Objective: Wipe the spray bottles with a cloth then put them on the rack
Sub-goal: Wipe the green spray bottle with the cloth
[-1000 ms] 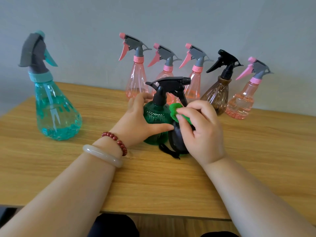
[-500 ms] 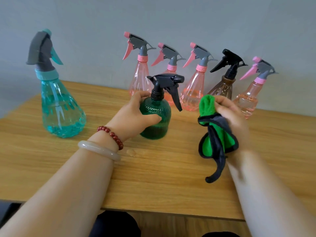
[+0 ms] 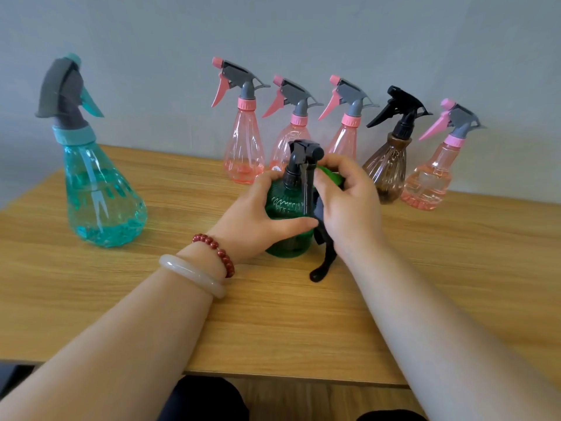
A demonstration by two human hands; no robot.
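Observation:
A dark green spray bottle with a black trigger head stands on the wooden table at the centre. My left hand grips its body from the left, thumb across the front. My right hand holds a green cloth with black edging against the bottle's right side, just under the spray head. A black strip of the cloth hangs down to the table. Most of the cloth is hidden behind my fingers.
Along the wall at the back stand several pink bottles and a brown one with a black head. A large teal bottle is at the left. The table's front edge runs close to my body.
My right hand has come back from the right and put the cloth against the green bottle. The bottle's spray head has turned and now points towards me.

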